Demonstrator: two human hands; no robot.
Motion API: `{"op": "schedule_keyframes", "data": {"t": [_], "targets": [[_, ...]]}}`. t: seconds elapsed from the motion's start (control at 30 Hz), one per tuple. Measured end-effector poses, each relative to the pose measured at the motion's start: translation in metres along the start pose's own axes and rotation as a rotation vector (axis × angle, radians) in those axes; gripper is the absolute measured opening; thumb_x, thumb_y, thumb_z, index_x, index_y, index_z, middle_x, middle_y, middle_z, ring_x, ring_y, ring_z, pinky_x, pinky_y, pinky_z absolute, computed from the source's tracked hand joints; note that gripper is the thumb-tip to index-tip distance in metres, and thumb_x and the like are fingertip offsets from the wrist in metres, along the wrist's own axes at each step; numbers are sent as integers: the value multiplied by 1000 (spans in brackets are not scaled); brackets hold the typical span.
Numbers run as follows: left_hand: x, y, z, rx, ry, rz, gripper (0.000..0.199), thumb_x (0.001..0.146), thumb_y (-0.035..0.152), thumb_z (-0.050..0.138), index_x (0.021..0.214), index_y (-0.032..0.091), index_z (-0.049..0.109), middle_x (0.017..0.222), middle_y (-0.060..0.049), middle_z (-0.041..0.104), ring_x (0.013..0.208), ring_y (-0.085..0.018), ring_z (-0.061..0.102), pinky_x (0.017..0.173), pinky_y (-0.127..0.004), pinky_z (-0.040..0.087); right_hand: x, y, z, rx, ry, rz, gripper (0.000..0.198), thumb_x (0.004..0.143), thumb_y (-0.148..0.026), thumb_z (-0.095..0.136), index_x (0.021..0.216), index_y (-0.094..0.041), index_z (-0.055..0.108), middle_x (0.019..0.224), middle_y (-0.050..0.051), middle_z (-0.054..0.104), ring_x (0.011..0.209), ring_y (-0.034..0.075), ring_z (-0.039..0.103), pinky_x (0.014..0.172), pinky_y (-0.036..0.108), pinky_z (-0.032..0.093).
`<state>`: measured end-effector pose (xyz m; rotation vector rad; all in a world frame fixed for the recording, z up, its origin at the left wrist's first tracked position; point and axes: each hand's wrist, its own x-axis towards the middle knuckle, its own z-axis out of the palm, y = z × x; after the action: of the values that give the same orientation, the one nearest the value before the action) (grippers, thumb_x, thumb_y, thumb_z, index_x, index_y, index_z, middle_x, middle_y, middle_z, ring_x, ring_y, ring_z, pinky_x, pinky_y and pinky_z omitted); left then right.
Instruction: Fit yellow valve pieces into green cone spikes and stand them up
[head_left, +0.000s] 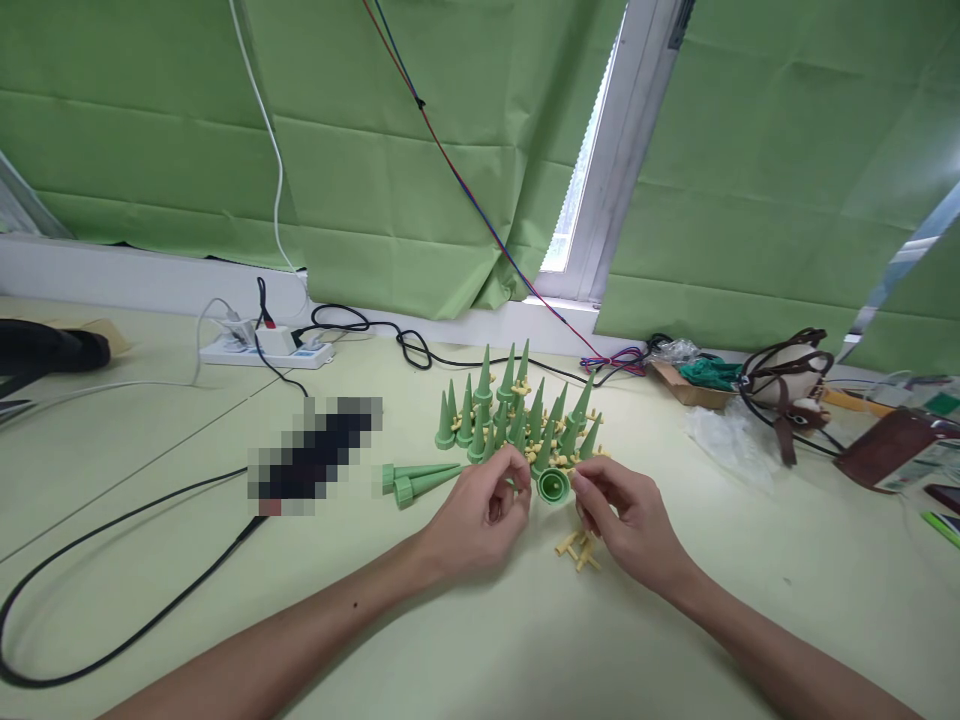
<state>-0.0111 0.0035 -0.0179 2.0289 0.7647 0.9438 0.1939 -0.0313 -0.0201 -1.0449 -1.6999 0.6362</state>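
Note:
My left hand (486, 508) is curled with thumb and fingers drawn together at the front edge of a group of upright green plastic cones (517, 410). What its fingers hold, if anything, is hidden. Between my hands, one green cone (553, 487) has its hollow round base turned towards me. My right hand (626, 515) pinches just right of that base; a pale yellow bit seems to be at its fingertips, too small to make out. Small yellow branched plastic pieces (580, 549) lie below, and more are scattered among the cones. Two green cones (424, 480) lie sideways left of my left hand.
A blurred-out dark object (315, 455) with a black cable lies at left. Behind it are a white power strip (266, 348) and cables. At right stand a cardboard box (690, 385), a clear plastic bag (727, 440) and a dark red case (885, 450). Green curtains hang behind.

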Motion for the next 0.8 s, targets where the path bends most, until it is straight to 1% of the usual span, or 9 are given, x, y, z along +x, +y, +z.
{"op": "schedule_keyframes", "data": {"t": [0.07, 0.13, 0.2, 0.33, 0.43, 0.6, 0.8], "targets": [[1, 2, -2, -36, 1, -4, 7, 92, 24, 49, 89, 20, 46, 66, 4, 52, 53, -9, 43, 50, -21, 31, 0, 0, 0, 0, 8, -15, 24, 100, -35, 51, 84, -19, 59, 60, -3, 51, 48, 11, 48, 49, 24, 44], [2, 3, -4, -74, 0, -22, 11, 96, 27, 45, 90, 19, 47, 69, 3, 56, 55, -9, 45, 52, -21, 33, 0, 0, 1, 2, 6, -34, 23, 100, -34, 50, 85, -19, 60, 62, -2, 52, 49, 11, 49, 49, 24, 44], [2, 4, -5, -92, -3, -42, 21, 100, 33, 41, 87, 18, 49, 68, 2, 56, 54, -9, 45, 53, -22, 34, -1, 1, 1, -2, 5, -50, 22, 101, -32, 50, 86, -19, 60, 64, -2, 53, 50, 11, 49, 50, 24, 45], [2, 0, -4, -60, -33, -61, 47, 102, 45, 33, 71, 16, 54, 60, 1, 55, 52, -10, 45, 52, -23, 35, -1, 3, 0, -11, 4, -73, 21, 101, -31, 50, 86, -19, 60, 66, -1, 54, 51, 11, 49, 50, 24, 45], [2, -3, -2, -38, -44, -79, 57, 102, 50, 31, 64, 15, 56, 56, 0, 55, 50, -10, 45, 53, -23, 35, -1, 4, 0, -7, -4, -76, 21, 101, -30, 49, 86, -19, 59, 68, -1, 54, 51, 10, 49, 50, 24, 46], [2, -2, -1, -6, -71, -105, 63, 101, 53, 33, 58, 14, 57, 51, 1, 51, 49, -10, 44, 53, -23, 34, -2, 3, 1, -19, -28, -78, 21, 101, -29, 49, 86, -19, 60, 68, -1, 54, 53, 11, 48, 52, 25, 45], [2, 0, -2, 38, -77, -109, 62, 101, 52, 33, 59, 14, 59, 46, 2, 45, 47, -10, 41, 51, -23, 32, -2, 4, 2, -36, -35, -75, 23, 101, -33, 49, 86, -19, 60, 67, 0, 55, 53, 12, 49, 51, 25, 45]]}}
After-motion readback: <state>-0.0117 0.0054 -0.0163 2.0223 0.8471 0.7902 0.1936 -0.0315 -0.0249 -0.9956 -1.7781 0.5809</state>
